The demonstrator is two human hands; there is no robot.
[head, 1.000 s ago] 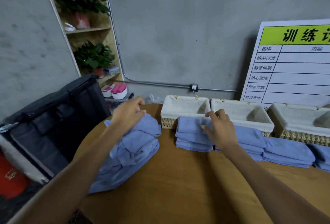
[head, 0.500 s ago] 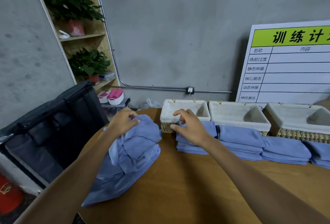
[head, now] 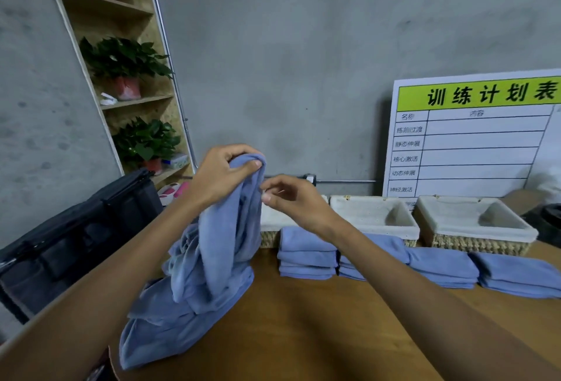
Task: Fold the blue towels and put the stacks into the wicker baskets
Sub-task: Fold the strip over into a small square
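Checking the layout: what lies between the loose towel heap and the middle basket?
In the head view, two folded stacks lie between the heap and the middle basket.

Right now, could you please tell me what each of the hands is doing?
Left hand: grips the lifted blue towel at its top.
Right hand: beside the towel, fingers loosely curled, apparently holding nothing.

Towels (head: 212, 259) and folded stacks (head: 308, 256) — plain light blue. Baskets (head: 473, 244): tan wicker weave, off-white liners. Table (head: 303, 335): brown wood. Far right, board (head: 473, 138) — white grid, black lettering, lime-green header. Wall (head: 303, 47): mottled grey.
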